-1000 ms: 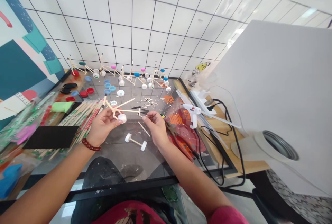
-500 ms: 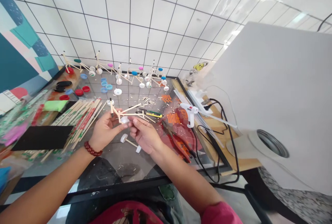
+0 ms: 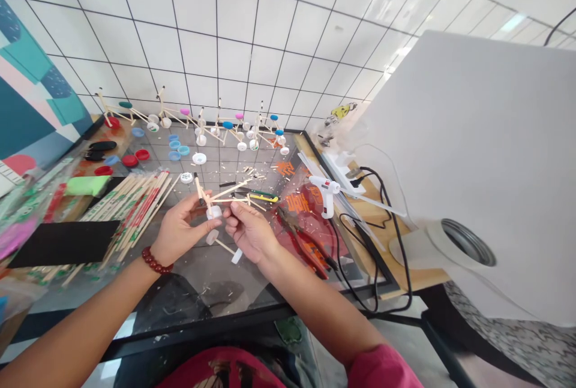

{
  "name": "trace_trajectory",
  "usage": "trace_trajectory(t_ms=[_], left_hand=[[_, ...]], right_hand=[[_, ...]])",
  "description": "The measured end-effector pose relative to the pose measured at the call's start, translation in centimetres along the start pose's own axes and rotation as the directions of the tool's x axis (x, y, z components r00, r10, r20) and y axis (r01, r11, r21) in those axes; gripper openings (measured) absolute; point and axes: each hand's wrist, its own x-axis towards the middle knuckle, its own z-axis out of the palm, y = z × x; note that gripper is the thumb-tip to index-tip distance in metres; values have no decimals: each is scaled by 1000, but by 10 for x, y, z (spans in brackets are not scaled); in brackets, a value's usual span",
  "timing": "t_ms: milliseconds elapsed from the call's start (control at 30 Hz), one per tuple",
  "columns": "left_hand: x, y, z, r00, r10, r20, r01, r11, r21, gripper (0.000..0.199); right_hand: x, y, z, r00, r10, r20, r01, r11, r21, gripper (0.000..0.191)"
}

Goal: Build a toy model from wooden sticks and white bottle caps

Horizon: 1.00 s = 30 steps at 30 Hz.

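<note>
Clamping the stick frame [image 3: 227, 199] near its white wheel [image 3: 214, 213] with the left hand [image 3: 177, 232]; running lengthwise rightward, just beyond the right hand [image 3: 252, 235], with fingertips drawn together beside the wheel, cannot tell on what. Nearer the left hand at the wheel end. Tighter at the far tip, beside the cutter [image 3: 265, 196]; well short of the black table edge [image 3: 243, 318], with the wheel pair [image 3: 224, 246] between.

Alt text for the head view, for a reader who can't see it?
Left hand grips a small pale wooden-stick frame with a round white wheel; right hand is close beside it. Behind stand similar wheeled frames; a white plastic glue gun lies at right.
</note>
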Motion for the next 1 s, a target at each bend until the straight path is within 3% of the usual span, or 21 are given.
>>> trace_trajectory(t_ms=[200,433,533,633,767,867,1000], left_hand=[[0,2,-1,1000,12,-23,-12,1000,0,72],[12,-1,-17,991,15,-134,-18,1000,-19,80],[16,-3,-26,992,3,-125,1,999,33,77],[17,-4,-33,992,-4,-126,15,996,85,78],[17,-6,-37,993,-3,-118,19,990,139,79],[17,-9,-38,995,8,-103,9,987,163,77],[19,-12,-38,994,23,-103,-4,983,183,72]], right_hand=[[1,0,-1,1000,1,19,0,999,-36,28],[-4,-5,-6,991,32,133,-3,976,-217,42],[-1,-18,-12,992,-90,91,112,953,-283,40],[9,-28,-22,964,-264,-10,242,896,-374,37],[24,-29,-34,928,-367,-60,291,818,-497,35],[31,-25,-40,899,-438,-13,329,694,-641,30],[37,-24,-46,814,-539,218,439,323,-839,21]])
